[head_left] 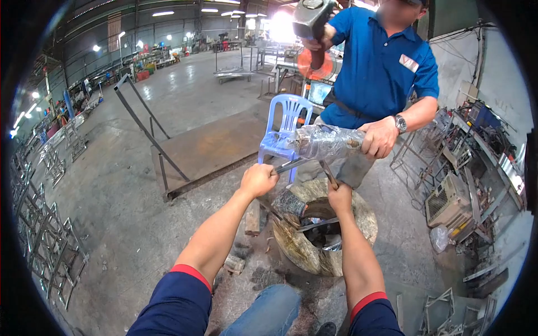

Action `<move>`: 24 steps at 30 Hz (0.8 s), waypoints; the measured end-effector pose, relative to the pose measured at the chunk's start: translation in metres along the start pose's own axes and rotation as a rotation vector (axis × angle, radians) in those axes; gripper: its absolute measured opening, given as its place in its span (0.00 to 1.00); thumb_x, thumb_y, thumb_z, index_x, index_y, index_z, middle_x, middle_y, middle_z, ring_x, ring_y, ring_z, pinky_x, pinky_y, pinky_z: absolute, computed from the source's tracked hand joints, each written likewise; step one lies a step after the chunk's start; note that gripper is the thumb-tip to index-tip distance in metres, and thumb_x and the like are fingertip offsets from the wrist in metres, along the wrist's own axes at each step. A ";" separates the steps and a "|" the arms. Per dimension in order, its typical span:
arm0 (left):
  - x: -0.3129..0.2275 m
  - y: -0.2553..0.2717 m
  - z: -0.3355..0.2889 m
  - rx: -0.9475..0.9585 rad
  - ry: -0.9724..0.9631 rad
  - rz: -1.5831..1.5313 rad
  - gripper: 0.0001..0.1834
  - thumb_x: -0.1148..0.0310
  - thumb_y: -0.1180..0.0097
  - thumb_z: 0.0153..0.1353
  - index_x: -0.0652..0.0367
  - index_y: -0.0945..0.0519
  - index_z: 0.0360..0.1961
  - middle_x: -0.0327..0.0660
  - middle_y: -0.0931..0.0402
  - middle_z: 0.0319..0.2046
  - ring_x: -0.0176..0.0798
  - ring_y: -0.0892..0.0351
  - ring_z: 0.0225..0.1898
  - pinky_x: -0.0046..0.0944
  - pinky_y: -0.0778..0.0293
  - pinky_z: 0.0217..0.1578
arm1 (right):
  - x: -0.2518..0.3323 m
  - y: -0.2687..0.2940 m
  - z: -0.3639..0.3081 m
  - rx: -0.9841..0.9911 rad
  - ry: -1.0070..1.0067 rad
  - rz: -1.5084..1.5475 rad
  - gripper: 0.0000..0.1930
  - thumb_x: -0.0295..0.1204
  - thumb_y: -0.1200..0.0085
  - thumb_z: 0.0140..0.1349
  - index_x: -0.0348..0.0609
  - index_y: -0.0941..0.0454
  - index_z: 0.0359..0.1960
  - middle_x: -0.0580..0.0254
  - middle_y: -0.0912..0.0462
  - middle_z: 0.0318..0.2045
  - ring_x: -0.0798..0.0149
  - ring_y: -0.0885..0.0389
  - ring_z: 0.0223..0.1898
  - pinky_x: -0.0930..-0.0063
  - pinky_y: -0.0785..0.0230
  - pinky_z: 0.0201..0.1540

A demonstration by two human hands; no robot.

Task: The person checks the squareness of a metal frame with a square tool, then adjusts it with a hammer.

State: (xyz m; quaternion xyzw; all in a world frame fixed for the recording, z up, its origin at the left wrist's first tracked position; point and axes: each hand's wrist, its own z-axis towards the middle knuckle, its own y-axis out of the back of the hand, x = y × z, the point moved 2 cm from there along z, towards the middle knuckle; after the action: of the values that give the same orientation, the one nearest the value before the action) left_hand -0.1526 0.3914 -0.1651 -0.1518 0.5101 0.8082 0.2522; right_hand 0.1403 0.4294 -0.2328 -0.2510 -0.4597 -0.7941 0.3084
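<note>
My left hand (259,180) is closed around a flat metal bar (291,166) whose far end points right, under the wrapped cylinder. In my right hand (340,198) is a tool with a wooden handle (334,183) and a narrow dark metal head, seemingly a small hammer. Facing me, a person in a blue shirt (375,61) rests one hand on a cylinder wrapped in clear plastic (330,141). That person's other hand raises a heavy grey-headed hammer (311,17). Below my hands stands a thick, hollow round block (361,227), with metal bars (319,224) in its opening.
A blue plastic chair (288,109) stands behind the cylinder. Left of it lies a rusty flat metal platform (213,143) with an upright frame. Metal frames (50,235) crowd the far left. A boxy vented unit (449,201) and scrap line the right wall. Small wood blocks (234,264) lie near my knee.
</note>
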 end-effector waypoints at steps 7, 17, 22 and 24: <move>-0.059 0.063 -0.072 0.081 -0.220 0.037 0.11 0.59 0.43 0.49 0.55 0.17 0.25 0.53 0.19 0.25 0.60 0.19 0.32 0.58 0.24 0.34 | 0.027 0.070 -0.094 0.006 0.115 0.106 0.27 0.45 0.43 0.64 0.31 0.29 0.18 0.48 0.31 0.13 0.60 0.32 0.18 0.58 0.37 0.27; -0.215 0.281 -0.194 0.061 -0.261 0.289 0.08 0.63 0.43 0.46 0.54 0.17 0.21 0.50 0.22 0.19 0.59 0.19 0.27 0.54 0.24 0.31 | -0.171 0.252 -0.504 -0.829 -0.882 -0.541 0.36 0.43 0.35 0.59 0.30 0.33 0.61 0.39 0.25 0.57 0.40 0.28 0.58 0.51 0.35 0.61; -0.212 0.262 -0.236 0.170 -0.288 0.267 0.09 0.62 0.42 0.47 0.55 0.16 0.22 0.51 0.22 0.20 0.59 0.20 0.28 0.55 0.25 0.31 | -0.250 0.284 -0.713 -0.601 -1.660 -0.211 0.44 0.53 0.37 0.57 0.29 0.36 0.64 0.43 0.26 0.59 0.39 0.30 0.61 0.53 0.39 0.65; -0.214 0.254 -0.246 0.158 -0.287 0.266 0.09 0.61 0.41 0.47 0.54 0.15 0.24 0.52 0.21 0.22 0.60 0.20 0.29 0.56 0.25 0.31 | -0.235 0.261 -0.739 -0.564 -1.764 -0.005 0.45 0.53 0.37 0.57 0.28 0.37 0.65 0.44 0.26 0.59 0.39 0.29 0.61 0.53 0.38 0.65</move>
State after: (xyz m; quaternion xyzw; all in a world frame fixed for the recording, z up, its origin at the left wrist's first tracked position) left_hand -0.1217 0.0263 0.0263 0.0537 0.5462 0.8052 0.2247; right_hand 0.4043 -0.2646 -0.5770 -0.8293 -0.3185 -0.3990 -0.2273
